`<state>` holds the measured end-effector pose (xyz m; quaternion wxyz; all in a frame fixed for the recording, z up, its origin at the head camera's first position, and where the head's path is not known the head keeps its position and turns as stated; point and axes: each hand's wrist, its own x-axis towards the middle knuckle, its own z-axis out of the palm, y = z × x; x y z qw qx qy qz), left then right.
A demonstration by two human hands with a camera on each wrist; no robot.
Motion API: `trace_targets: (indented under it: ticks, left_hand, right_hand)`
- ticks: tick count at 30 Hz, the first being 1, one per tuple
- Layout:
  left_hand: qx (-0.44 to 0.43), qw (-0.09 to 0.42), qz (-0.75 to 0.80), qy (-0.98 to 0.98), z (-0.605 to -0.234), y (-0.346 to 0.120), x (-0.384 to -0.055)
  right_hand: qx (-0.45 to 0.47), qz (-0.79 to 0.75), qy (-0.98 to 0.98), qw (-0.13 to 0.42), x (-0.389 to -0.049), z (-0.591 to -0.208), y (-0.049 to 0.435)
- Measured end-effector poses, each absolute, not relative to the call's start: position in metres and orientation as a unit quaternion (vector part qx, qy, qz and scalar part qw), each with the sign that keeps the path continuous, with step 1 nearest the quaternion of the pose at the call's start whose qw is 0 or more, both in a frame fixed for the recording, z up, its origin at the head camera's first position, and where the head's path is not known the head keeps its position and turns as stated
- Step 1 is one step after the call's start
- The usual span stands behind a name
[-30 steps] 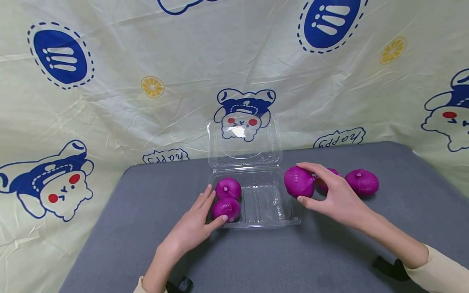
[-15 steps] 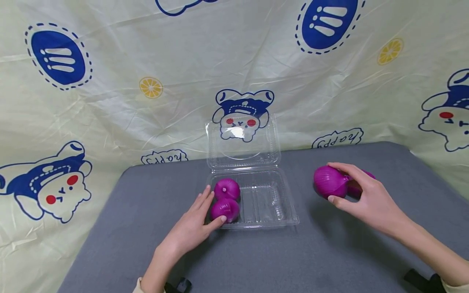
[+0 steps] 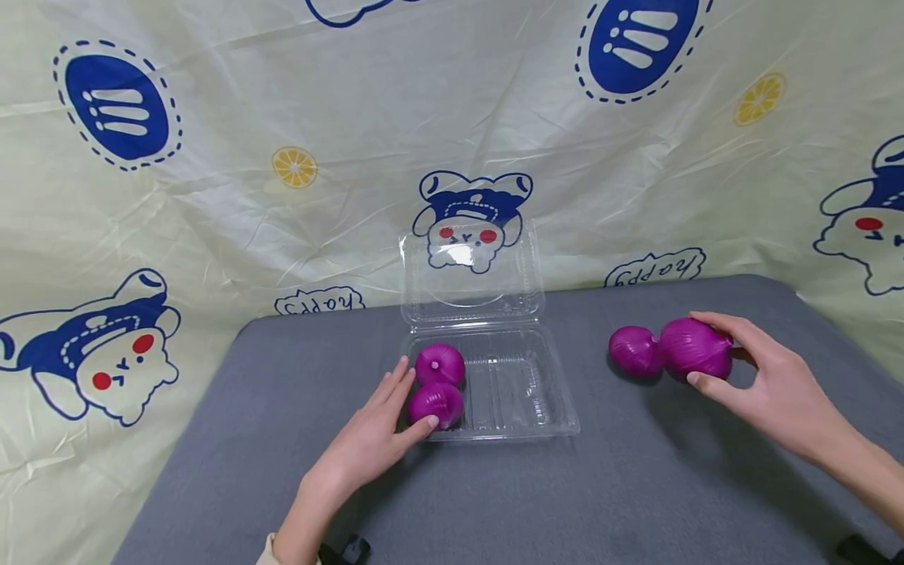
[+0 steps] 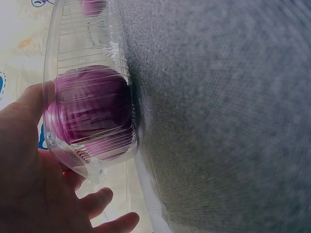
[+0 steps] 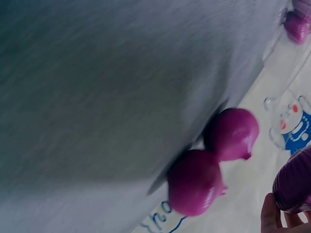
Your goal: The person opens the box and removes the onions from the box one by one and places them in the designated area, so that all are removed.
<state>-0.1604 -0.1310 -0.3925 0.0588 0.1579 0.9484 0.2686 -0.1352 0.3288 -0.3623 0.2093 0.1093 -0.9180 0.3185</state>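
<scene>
My right hand (image 3: 777, 384) holds a purple onion (image 3: 695, 350) between thumb and fingers, above the right side of the table. Just left of it, another onion (image 3: 636, 351) sits on the cloth. The right wrist view shows two onions on the table, one onion (image 5: 194, 182) beside the other (image 5: 232, 133); the held onion blocks one of them in the head view. My left hand (image 3: 374, 431) rests against the left side of a clear hinged plastic box (image 3: 523, 434), fingers spread and straight, thumb at its front corner. Inside, along the left, lie a rear onion (image 3: 439, 366) and a front onion (image 3: 436, 404).
The box's lid (image 3: 472, 290) stands raised at the back. A grey cloth (image 3: 494, 502) covers the table. Behind it hangs a pale printed curtain (image 3: 353, 235). Black straps show at both wrists, low in the head view.
My right hand has carried its onion rightward, from beside the box's right edge, past one table onion to in front of the other. My left hand and the box stay in place.
</scene>
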Motion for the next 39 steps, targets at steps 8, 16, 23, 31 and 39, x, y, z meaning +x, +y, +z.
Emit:
trace_targets:
  ticks: [8,16,23,31,39]
  left_hand:
    - [0.157,0.061,0.268,0.948,-0.392,-0.131,-0.161]
    - [0.163,0.056,0.267,0.948,-0.394,-0.131,-0.161]
    - [0.158,0.059,0.266,0.949,-0.394,-0.131,-0.161]
    - [0.16,0.057,0.265,0.949,-0.393,-0.131,-0.161]
    - [0.161,0.058,0.267,0.948,-0.393,-0.131,-0.161]
  right_hand:
    - [0.071,0.259,-0.94,0.209,-0.136,-0.365,0.355]
    - [0.057,0.25,-0.946,0.198,-0.138,-0.367,0.386]
    - [0.036,0.224,-0.956,0.184,-0.144,-0.372,0.406]
    - [0.019,0.193,-0.967,0.165,-0.154,-0.386,0.425]
    - [0.033,0.184,-0.967,0.172,-0.168,-0.393,0.44]
